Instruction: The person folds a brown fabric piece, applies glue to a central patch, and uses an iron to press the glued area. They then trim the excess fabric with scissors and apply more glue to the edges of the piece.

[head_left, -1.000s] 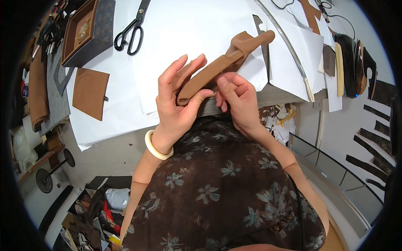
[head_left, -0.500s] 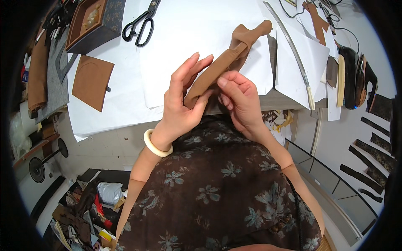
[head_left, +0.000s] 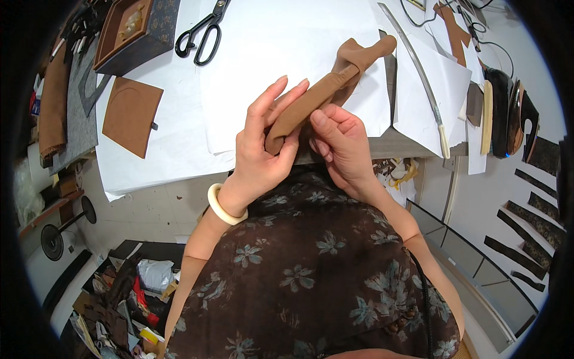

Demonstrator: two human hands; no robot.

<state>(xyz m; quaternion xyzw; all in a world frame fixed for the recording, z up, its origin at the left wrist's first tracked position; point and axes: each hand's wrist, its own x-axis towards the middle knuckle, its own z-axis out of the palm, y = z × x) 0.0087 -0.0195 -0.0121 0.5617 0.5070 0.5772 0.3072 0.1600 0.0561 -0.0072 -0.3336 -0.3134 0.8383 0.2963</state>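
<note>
A folded strip of brown fabric [head_left: 317, 99] slants up and to the right over the table's front edge, its far end gathered and bent. My left hand [head_left: 261, 143] grips the near end, thumb on one side and fingers behind, with two fingertips stretched past the strip. A pale bangle circles that wrist. Close against the strip's right side, my right hand [head_left: 342, 140] is pinched, thumb against the curled fingers. Whatever it holds, perhaps something very thin, cannot be made out.
White paper [head_left: 179, 119] covers the table. Black-handled scissors [head_left: 206, 39] lie at the back, near a wooden box [head_left: 134, 36]. A flat brown fabric piece [head_left: 131, 116] is at left. A long metal ruler [head_left: 418, 72] curves along the right, beside a wooden-backed brush [head_left: 487, 116].
The brown strip and my left hand have shifted slightly to the right. My right hand stays pinched beside the strip in nearly the same place.
</note>
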